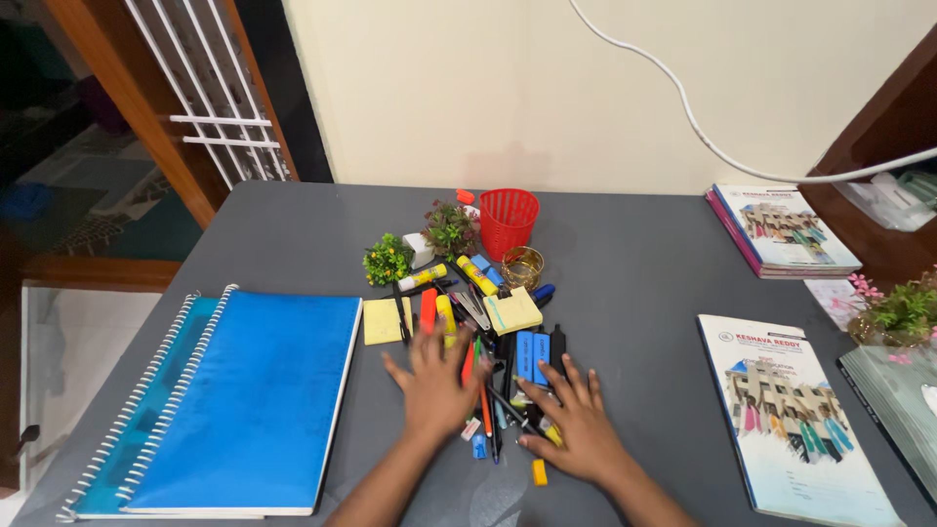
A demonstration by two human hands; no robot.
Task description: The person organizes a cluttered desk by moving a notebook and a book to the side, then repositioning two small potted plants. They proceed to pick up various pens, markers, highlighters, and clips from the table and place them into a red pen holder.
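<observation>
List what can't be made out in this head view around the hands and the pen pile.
- Pens under the left hand and right hand: palms cover them.
- Red mesh cup: contents hidden by its wall.
- Lower spiral notebook: mostly covered by the blue notebook.
- Booklet: bottom cut by the frame edge.

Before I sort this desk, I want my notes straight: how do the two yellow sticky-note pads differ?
The left yellow sticky-note pad lies clear of the pile, beside the blue spiral notebook; the right yellow sticky-note pad sits amid the pens. The left pad lies nearly square to the table edge; the right pad is turned askew. Both are square, flat and untouched by either hand.
</observation>
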